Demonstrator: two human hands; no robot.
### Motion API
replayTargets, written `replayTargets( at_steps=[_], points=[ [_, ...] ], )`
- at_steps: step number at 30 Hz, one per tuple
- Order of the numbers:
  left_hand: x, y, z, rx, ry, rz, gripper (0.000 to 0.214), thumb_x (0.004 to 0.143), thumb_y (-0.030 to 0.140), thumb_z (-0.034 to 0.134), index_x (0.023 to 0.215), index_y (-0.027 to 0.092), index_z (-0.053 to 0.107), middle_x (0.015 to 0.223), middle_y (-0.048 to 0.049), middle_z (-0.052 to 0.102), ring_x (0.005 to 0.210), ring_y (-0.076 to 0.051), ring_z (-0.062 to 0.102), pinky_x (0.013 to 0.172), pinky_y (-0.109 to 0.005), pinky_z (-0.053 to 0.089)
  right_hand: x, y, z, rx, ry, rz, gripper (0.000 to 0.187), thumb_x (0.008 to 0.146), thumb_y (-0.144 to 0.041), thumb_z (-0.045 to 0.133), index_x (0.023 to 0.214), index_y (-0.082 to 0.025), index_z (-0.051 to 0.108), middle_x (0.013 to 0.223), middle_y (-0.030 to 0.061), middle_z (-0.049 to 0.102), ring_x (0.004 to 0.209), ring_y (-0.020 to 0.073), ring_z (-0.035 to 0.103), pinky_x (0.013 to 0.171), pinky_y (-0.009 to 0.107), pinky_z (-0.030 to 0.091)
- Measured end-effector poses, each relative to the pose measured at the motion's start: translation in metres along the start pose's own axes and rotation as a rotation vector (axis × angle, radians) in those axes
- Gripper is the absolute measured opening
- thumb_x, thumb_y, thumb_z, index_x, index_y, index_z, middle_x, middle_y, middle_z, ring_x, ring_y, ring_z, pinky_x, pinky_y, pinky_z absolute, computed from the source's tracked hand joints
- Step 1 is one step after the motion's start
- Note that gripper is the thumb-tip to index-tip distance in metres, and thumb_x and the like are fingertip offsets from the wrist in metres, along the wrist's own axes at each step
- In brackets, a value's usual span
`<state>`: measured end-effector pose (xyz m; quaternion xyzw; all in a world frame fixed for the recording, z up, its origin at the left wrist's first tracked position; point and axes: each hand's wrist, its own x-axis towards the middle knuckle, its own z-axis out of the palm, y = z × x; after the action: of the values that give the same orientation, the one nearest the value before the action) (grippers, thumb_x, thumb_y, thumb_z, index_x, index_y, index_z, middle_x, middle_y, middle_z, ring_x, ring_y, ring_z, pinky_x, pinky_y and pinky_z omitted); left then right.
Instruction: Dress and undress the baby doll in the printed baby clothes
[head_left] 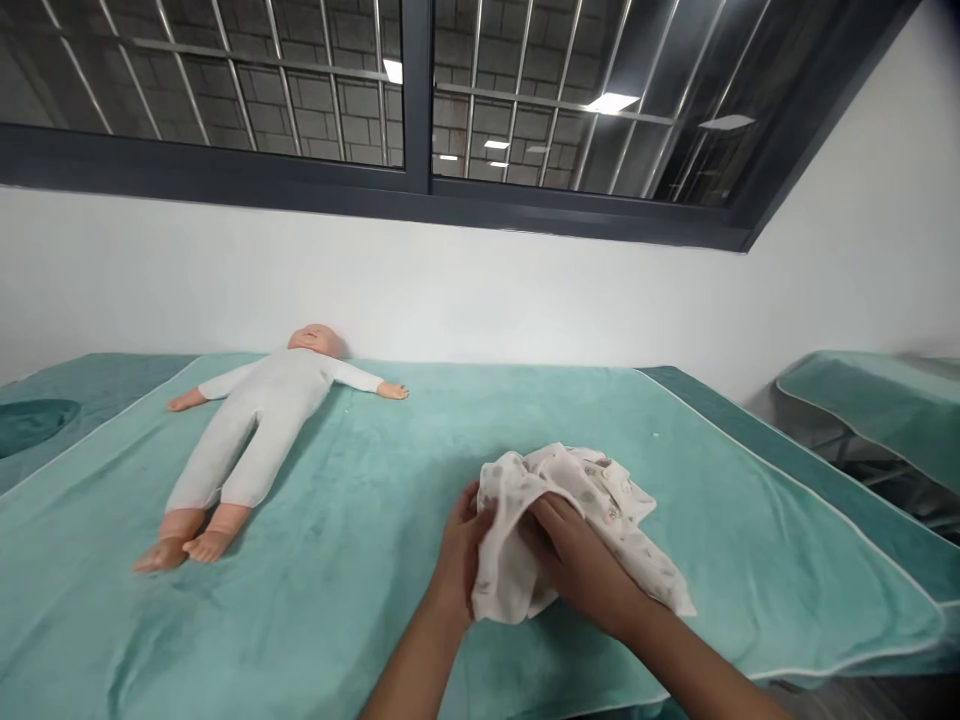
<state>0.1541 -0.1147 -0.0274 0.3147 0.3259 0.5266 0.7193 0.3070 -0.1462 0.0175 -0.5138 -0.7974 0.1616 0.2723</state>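
A small white printed garment (600, 495) lies bunched on the teal towel (375, 520) near the table's front edge. My left hand (459, 552) grips its left edge, fingers closed under the cloth. My right hand (577, 565) is closed on the fabric's middle, with part of the cloth draped between both hands. A baby doll (259, 420) in a white bodysuit lies on its back at the far left, arms spread, apart from both hands.
The teal towel covers a padded table against a white wall below a barred window (420, 90). A second teal-covered table (885, 410) stands at the right across a gap. Another teal surface (45, 410) adjoins at the left.
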Motion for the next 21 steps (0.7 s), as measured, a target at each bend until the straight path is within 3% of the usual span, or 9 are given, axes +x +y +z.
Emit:
replayTargets(
  at_steps=[3, 5, 10, 13, 15, 18, 21],
  points=[
    [-0.002, -0.003, -0.002, 0.016, 0.035, 0.007, 0.049, 0.073, 0.041, 0.076, 0.114, 0.019, 0.062, 0.106, -0.0092, 0.071, 0.093, -0.023, 0.068, 0.080, -0.032, 0.053, -0.015, 0.038, -0.001, -0.319, 0.175, 0.025, 0.045, 0.087, -0.013, 0.046, 0.131, -0.022, 0.053, 0.130, 0.0113, 0.058, 0.125, 0.0312, 0.050, 0.106, 0.055, 0.040],
    [-0.004, 0.010, -0.006, 0.023, 0.088, 0.051, 0.044, 0.071, 0.041, 0.077, 0.106, 0.016, 0.063, 0.098, -0.0075, 0.071, 0.087, -0.021, 0.068, 0.076, -0.029, 0.052, -0.023, 0.058, -0.007, -0.535, 0.235, 0.010, 0.051, 0.082, -0.009, 0.047, 0.131, -0.020, 0.054, 0.134, 0.0130, 0.056, 0.129, 0.0335, 0.047, 0.110, 0.058, 0.035],
    [-0.010, 0.085, -0.011, -0.033, 0.286, 0.315, 0.047, 0.064, 0.037, 0.081, 0.102, 0.018, 0.060, 0.092, -0.0024, 0.070, 0.082, -0.018, 0.067, 0.076, -0.031, 0.054, -0.024, 0.064, -0.020, -0.845, 0.323, 0.030, 0.071, 0.080, -0.002, 0.044, 0.147, -0.027, 0.039, 0.146, 0.0086, 0.048, 0.137, 0.0343, 0.039, 0.116, 0.065, 0.015],
    [-0.016, 0.118, -0.013, 0.055, 0.401, 0.496, 0.043, 0.066, 0.037, 0.079, 0.101, 0.018, 0.061, 0.093, -0.0016, 0.068, 0.082, -0.016, 0.065, 0.077, -0.030, 0.053, -0.015, 0.058, -0.015, -0.844, 0.352, -0.003, 0.075, 0.084, -0.004, 0.043, 0.152, -0.031, 0.027, 0.154, 0.0062, 0.037, 0.142, 0.0311, 0.032, 0.116, 0.064, 0.013],
    [-0.017, 0.124, -0.020, 0.132, 0.524, 0.555, 0.039, 0.070, 0.037, 0.075, 0.101, 0.018, 0.062, 0.092, -0.0012, 0.067, 0.081, -0.015, 0.064, 0.078, -0.030, 0.053, -0.008, 0.062, -0.007, -0.812, 0.375, 0.001, 0.070, 0.087, -0.011, 0.047, 0.151, -0.032, 0.027, 0.156, 0.0067, 0.034, 0.144, 0.0316, 0.029, 0.116, 0.064, 0.013],
    [-0.014, 0.115, -0.043, 0.248, 0.745, 0.588, 0.035, 0.076, 0.038, 0.068, 0.102, 0.016, 0.062, 0.090, -0.0022, 0.066, 0.080, -0.016, 0.062, 0.080, -0.033, 0.053, -0.001, 0.080, 0.002, -0.704, 0.448, 0.095, 0.067, 0.088, -0.026, 0.056, 0.150, -0.027, 0.030, 0.154, 0.0117, 0.036, 0.141, 0.0353, 0.032, 0.114, 0.063, 0.019],
    [-0.008, 0.099, -0.071, 0.417, 0.894, 0.583, 0.037, 0.079, 0.038, 0.063, 0.108, 0.014, 0.059, 0.098, -0.0054, 0.063, 0.092, -0.020, 0.061, 0.088, -0.039, 0.051, 0.002, 0.101, 0.003, -0.488, 0.538, 0.319, 0.077, 0.081, -0.040, 0.064, 0.147, -0.019, 0.032, 0.146, 0.0181, 0.044, 0.130, 0.0371, 0.045, 0.105, 0.056, 0.037]
  ],
)
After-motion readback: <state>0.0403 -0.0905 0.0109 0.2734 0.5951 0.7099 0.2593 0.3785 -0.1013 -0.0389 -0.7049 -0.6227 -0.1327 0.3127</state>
